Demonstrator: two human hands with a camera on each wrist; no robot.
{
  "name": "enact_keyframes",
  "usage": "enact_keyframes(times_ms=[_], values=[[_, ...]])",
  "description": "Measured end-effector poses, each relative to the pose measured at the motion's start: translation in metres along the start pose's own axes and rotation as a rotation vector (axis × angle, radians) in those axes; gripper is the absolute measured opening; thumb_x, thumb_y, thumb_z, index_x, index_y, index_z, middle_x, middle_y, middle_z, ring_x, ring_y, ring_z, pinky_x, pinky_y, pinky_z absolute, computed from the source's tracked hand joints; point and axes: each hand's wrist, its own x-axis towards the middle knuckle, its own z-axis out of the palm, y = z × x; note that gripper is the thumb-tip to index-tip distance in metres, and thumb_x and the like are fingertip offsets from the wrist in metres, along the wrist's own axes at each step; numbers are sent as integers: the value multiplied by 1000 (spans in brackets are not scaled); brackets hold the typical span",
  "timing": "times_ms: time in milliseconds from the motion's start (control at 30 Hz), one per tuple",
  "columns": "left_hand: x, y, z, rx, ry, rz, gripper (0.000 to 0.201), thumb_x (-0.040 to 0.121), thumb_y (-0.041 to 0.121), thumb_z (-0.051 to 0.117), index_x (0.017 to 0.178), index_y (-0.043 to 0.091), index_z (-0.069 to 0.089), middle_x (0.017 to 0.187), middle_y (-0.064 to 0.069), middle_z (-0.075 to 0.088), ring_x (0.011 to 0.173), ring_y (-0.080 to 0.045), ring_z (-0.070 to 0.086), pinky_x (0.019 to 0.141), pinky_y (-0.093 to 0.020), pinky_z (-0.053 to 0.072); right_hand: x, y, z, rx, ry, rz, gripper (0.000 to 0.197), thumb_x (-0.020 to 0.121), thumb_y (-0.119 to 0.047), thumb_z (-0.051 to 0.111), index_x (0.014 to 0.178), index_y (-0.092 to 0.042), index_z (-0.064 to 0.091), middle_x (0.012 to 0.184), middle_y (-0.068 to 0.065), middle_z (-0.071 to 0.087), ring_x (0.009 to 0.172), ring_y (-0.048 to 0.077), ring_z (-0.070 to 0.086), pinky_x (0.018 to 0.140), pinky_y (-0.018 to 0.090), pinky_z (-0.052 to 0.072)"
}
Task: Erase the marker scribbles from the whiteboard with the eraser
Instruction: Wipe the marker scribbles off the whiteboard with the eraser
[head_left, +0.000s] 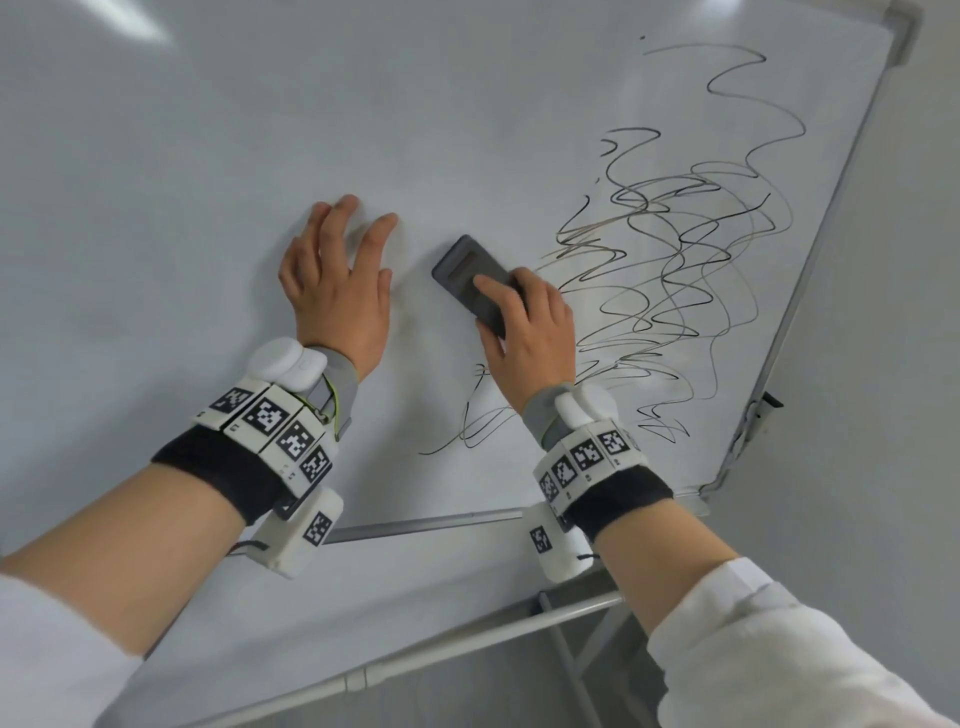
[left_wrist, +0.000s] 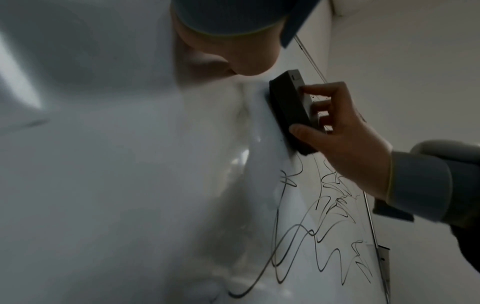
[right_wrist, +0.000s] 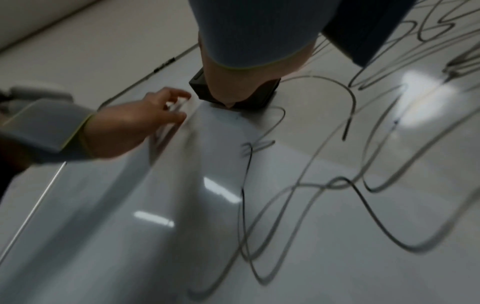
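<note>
A large whiteboard (head_left: 208, 156) fills the head view, with black marker scribbles (head_left: 675, 270) over its right half. My right hand (head_left: 530, 332) grips a dark grey eraser (head_left: 475, 283) flat against the board at the scribbles' left edge. In the left wrist view the eraser (left_wrist: 288, 111) lies between the thumb and curled fingers of the right hand (left_wrist: 345, 144). The eraser (right_wrist: 249, 96) is partly hidden under the palm in the right wrist view. My left hand (head_left: 337, 280) presses flat on the bare board, fingers spread, left of the eraser.
The board's metal frame (head_left: 810, 260) runs down the right side and along the bottom (head_left: 415, 525). A grey stand bar (head_left: 467, 644) crosses below it. A plain light wall (head_left: 909, 364) is to the right. A small clip (head_left: 766, 402) sits on the right frame.
</note>
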Motion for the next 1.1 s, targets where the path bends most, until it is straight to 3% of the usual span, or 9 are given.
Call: enact_keyframes(times_ms=[167, 367, 633, 867, 1100], values=[[-8, -2, 2, 8, -14, -2, 47, 91, 16, 47, 135, 29, 39, 149, -6, 26, 139, -29, 17, 106, -47, 17, -3, 3, 3, -20, 29, -16, 45, 78, -18, 63, 118, -28, 43, 115, 10, 57, 100, 30, 49, 85, 38, 39], [-17, -4, 2, 2, -35, -7, 48, 91, 14, 47, 135, 30, 38, 150, -5, 24, 140, -27, 15, 107, -46, 15, -51, 4, 11, -51, -98, -139, 43, 74, -16, 56, 114, -30, 46, 113, 8, 61, 101, 29, 45, 85, 41, 38], [-24, -5, 4, 5, -26, -16, 47, 91, 13, 46, 135, 30, 38, 150, -5, 25, 140, -27, 15, 107, -45, 15, -12, 14, -3, -26, -59, -121, 55, 68, -12, 61, 118, -29, 44, 117, 3, 60, 104, 28, 44, 89, 43, 40], [-34, -7, 8, 5, -44, -17, 48, 91, 13, 45, 135, 31, 37, 150, -5, 24, 140, -27, 14, 108, -45, 15, -70, 18, 11, -11, -139, -261, 61, 63, 1, 71, 112, -29, 48, 112, 1, 64, 101, 27, 45, 85, 39, 36], [-43, -5, 17, 20, -36, -34, 49, 90, 13, 45, 135, 31, 37, 150, -5, 25, 140, -28, 15, 107, -45, 15, -39, 24, 7, 57, -125, -313, 50, 72, -3, 60, 114, -29, 48, 114, -1, 65, 104, 24, 44, 88, 35, 35]])
